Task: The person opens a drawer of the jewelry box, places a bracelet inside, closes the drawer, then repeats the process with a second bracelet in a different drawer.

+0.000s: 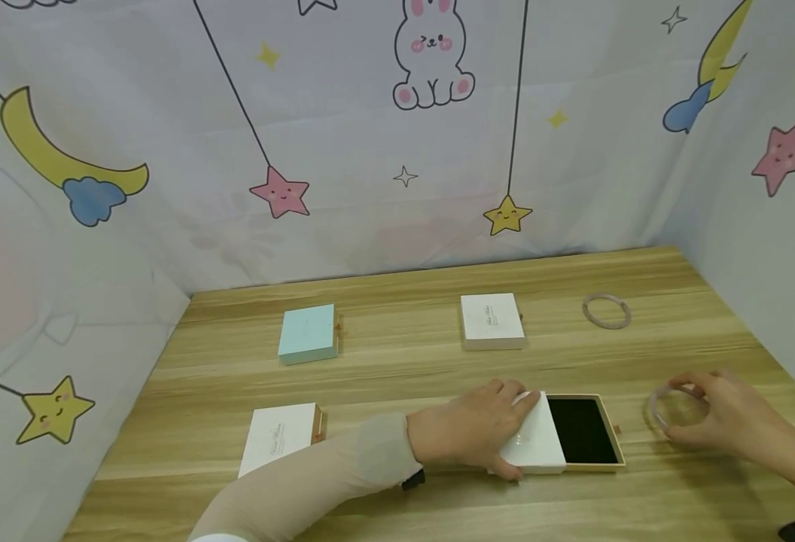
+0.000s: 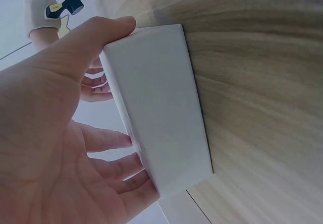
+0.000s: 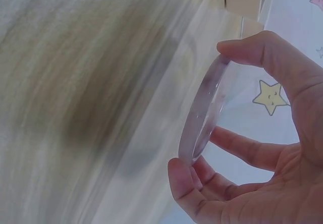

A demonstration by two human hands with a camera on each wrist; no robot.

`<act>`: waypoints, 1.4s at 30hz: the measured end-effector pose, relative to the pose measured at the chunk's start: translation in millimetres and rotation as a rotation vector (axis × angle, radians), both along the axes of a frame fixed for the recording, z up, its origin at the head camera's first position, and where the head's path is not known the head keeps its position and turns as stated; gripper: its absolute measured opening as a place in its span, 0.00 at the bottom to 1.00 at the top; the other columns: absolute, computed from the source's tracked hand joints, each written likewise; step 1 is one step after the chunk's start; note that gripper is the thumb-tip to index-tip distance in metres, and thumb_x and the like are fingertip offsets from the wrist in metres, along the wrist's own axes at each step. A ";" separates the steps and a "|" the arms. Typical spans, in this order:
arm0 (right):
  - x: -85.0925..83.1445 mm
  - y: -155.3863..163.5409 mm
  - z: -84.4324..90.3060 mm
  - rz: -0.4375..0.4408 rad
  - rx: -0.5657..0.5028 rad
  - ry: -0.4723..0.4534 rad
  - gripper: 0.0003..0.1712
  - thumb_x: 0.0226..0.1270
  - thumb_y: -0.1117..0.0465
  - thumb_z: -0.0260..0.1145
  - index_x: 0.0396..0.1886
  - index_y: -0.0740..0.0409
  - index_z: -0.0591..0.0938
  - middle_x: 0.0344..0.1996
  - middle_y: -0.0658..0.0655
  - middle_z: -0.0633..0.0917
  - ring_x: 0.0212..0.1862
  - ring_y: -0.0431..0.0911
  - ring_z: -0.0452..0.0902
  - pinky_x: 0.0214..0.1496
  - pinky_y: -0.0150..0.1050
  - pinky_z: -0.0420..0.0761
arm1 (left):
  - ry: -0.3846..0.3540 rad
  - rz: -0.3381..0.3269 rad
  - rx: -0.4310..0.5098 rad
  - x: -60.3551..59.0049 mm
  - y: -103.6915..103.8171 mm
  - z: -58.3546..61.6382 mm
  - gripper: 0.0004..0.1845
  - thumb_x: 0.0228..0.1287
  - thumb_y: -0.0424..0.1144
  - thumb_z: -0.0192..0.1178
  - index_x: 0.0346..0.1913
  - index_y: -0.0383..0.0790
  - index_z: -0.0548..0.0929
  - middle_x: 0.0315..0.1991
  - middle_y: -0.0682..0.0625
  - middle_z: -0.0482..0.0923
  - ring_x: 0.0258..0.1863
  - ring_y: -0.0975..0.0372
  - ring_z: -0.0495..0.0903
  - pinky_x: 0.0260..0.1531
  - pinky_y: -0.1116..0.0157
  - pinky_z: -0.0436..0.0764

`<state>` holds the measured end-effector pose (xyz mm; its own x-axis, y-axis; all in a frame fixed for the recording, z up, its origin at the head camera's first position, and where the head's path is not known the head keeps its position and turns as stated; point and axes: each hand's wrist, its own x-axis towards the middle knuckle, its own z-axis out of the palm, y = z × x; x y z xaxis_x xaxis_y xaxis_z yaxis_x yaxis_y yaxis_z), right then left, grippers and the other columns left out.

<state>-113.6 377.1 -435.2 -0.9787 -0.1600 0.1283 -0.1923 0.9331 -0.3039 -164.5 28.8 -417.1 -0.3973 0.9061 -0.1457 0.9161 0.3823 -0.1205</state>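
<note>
My left hand [image 1: 479,421] grips a white jewelry box [image 1: 543,440], thumb on the near edge and fingers over its top and far edge. The box's drawer [image 1: 612,430] is slid out to the right, showing a black lining. In the left wrist view, the box's plain white end [image 2: 156,108] sits between thumb and fingertips. My right hand [image 1: 729,418], right of the drawer, pinches a pale translucent bangle [image 3: 202,105] between thumb and fingertips. The bangle is held tilted above the wooden table in the right wrist view.
Another bangle [image 1: 607,311] lies at the back right of the table [image 1: 397,376]. A white box [image 1: 492,320] stands at the back, a light-blue box [image 1: 308,333] at the back left, and another white box [image 1: 278,433] at the front left, partly behind my left sleeve. Printed curtains enclose the table.
</note>
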 end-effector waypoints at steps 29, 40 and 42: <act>2.5 -28.4 10.3 0.097 -0.024 0.154 0.39 0.21 0.53 0.88 0.40 0.64 0.86 0.29 0.53 0.79 0.31 0.43 0.69 0.26 0.36 0.69 | -0.001 -0.004 0.004 -0.7 0.4 -2.9 0.57 0.55 0.72 0.62 0.76 0.33 0.60 0.66 0.43 0.67 0.60 0.59 0.71 0.62 0.69 0.67; -0.9 -46.0 13.0 0.132 -0.058 0.178 0.40 0.19 0.53 0.87 0.42 0.63 0.86 0.32 0.54 0.79 0.32 0.43 0.70 0.27 0.36 0.70 | 0.015 -0.009 -0.002 -0.7 -0.2 -1.9 0.57 0.56 0.72 0.61 0.76 0.34 0.60 0.66 0.43 0.68 0.59 0.59 0.72 0.62 0.69 0.67; -1.5 -49.4 13.1 0.138 -0.061 0.179 0.40 0.19 0.52 0.87 0.42 0.63 0.86 0.31 0.53 0.78 0.32 0.43 0.69 0.27 0.37 0.69 | 0.015 -0.010 -0.007 -0.8 -0.3 -2.4 0.57 0.56 0.72 0.61 0.76 0.34 0.60 0.66 0.43 0.68 0.59 0.59 0.71 0.62 0.69 0.67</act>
